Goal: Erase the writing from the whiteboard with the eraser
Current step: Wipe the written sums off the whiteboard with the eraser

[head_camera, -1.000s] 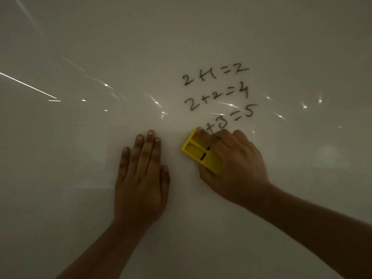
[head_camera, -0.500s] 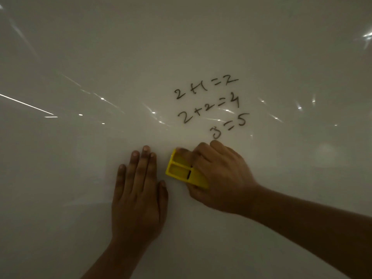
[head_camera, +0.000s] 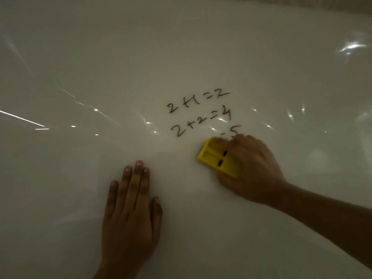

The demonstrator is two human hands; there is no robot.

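Note:
A glossy whiteboard (head_camera: 80, 178) fills the view. Black marker writing (head_camera: 199, 112) sits at its centre: "2+1=2", below it "2+2=4", and from a third line only a dash and a "5" (head_camera: 233, 132) still show. My right hand (head_camera: 251, 170) grips a yellow eraser (head_camera: 215, 158) and presses it on the board just below and left of the "5"; the hand is motion-blurred. My left hand (head_camera: 130, 210) lies flat on the board, fingers together, lower left of the eraser and apart from it.
Light streaks and bright reflections cross the board at the left (head_camera: 22, 117) and upper right (head_camera: 352, 47). The board's top edge (head_camera: 302, 5) shows at the upper right.
The right hand swept the eraser along the third line toward the right; the "+3" and most of the "=" are gone. The left hand stayed flat on the board.

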